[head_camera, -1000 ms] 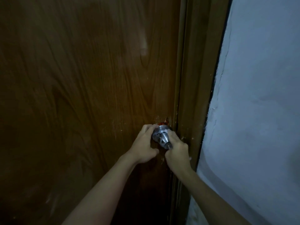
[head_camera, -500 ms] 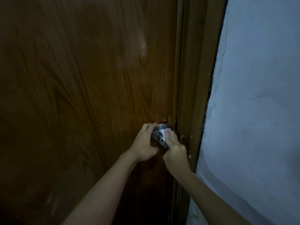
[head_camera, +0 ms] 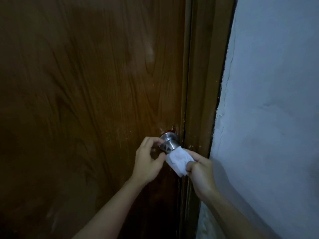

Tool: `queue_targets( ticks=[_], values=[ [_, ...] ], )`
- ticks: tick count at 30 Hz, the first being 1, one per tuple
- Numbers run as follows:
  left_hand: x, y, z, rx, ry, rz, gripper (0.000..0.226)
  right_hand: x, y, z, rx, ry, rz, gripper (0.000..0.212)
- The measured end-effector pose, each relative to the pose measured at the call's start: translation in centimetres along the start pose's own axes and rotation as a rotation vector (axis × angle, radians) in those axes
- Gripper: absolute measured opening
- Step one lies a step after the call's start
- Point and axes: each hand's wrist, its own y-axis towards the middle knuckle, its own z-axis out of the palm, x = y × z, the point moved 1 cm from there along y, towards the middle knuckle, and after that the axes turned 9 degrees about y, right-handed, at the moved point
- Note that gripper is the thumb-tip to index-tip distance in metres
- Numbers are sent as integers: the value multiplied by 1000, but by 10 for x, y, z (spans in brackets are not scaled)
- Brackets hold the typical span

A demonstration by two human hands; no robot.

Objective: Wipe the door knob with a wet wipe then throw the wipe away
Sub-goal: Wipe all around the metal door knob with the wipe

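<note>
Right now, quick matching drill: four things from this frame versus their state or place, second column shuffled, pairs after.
1. door knob
2. wet wipe
3. left hand
4. wall

A. pale, right of the door frame
B. white, pinched in the right hand
C. metal, upper part bare
D. fingers curled at the knob's left side

Pairs: 1-C, 2-B, 3-D, 4-A

The scene is dimly lit, and the door (head_camera: 86, 100) is lost in shadow at left. The wall (head_camera: 276, 100) is rendered palest; straight edges are bowed by the wide lens
</note>
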Motion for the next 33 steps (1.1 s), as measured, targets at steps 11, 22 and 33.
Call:
queue_targets(
  ticks=[11,22,33],
  values=[
    [-5,-20,-1,-106,84,178,37,14,-3,21,245,118,-17,35],
    [14,-32,5,-10,174,235,40,6,3,19,129,121,-2,16],
    [7,20,20,-55,224,-28,20,0,19,7,-96,-370,-288,31]
  ],
)
